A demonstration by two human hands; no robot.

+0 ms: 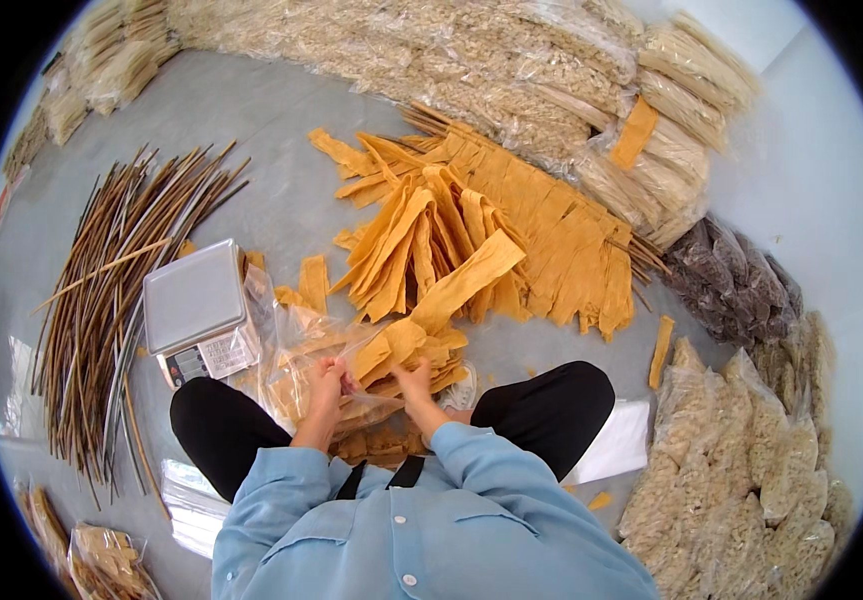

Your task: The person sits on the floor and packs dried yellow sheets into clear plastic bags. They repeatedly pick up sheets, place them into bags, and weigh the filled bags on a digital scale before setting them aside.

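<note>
Between my knees lies a clear plastic bag (281, 375), partly filled with folded yellow sheets that look like dried bean-curd skin. The fingers of my left hand (331, 384) are closed on the bag's edge. Just to the right, my right hand (415, 384) grips the near edge of a stack of yellow sheets (394, 346) at the bag's mouth; its fingertips are partly hidden. One long yellow strip (469, 281) slants up from this stack toward a draped pile of similar sheets (420, 240).
A digital scale (197, 300) stands left, beside a heap of thin rods (123, 300). Yellow sheets hung on rods (551, 240) lie beyond. Bagged pale goods line the back (401, 45) and right (716, 465), near dark bags (731, 277). White sheets (615, 442) lie by my right knee.
</note>
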